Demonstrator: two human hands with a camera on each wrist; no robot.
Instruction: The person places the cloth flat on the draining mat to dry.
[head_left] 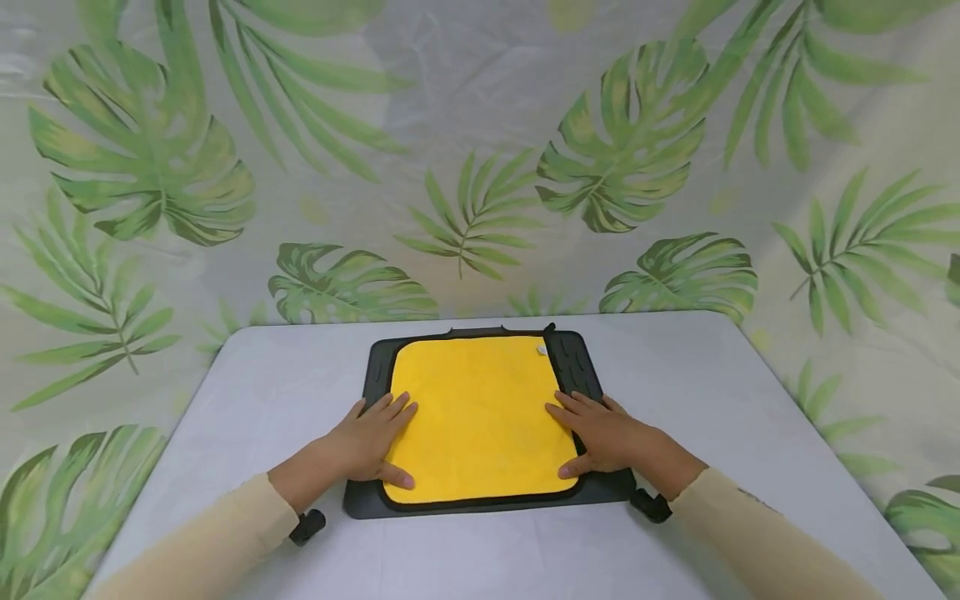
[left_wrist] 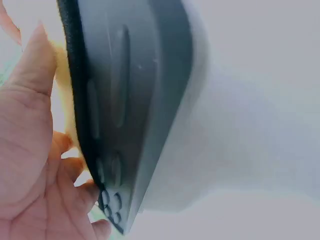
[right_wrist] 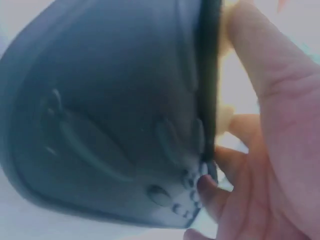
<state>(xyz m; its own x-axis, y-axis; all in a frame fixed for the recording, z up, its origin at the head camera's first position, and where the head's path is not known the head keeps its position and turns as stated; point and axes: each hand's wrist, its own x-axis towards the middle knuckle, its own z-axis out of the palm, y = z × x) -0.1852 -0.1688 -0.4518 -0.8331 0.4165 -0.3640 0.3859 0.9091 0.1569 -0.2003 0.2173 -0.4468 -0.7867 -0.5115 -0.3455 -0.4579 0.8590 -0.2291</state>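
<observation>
Head view: one square yellow microfibre cloth (head_left: 477,417) is lying flat on one dark grey ribbed rubber mat (head_left: 577,371), centred on the pale grey table (head_left: 750,400). The left hand (head_left: 371,442) is pressing its left edge and the right hand (head_left: 600,433) its right edge, fingers straight and spread; the cloth is sitting between them, equally near both.

Left wrist view: the left hand's palm (left_wrist: 30,165) is lying flat beside the mat's rim (left_wrist: 135,100).

Right wrist view: the right hand's fingers (right_wrist: 260,55) are resting flat on the yellow edge (right_wrist: 227,30).

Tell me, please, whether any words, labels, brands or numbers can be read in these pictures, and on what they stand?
None can be read.
The small white tag at the far right corner of the yellow cloth is too small to read.
The dark mat shows only raised ridges and dots, no lettering.
</observation>
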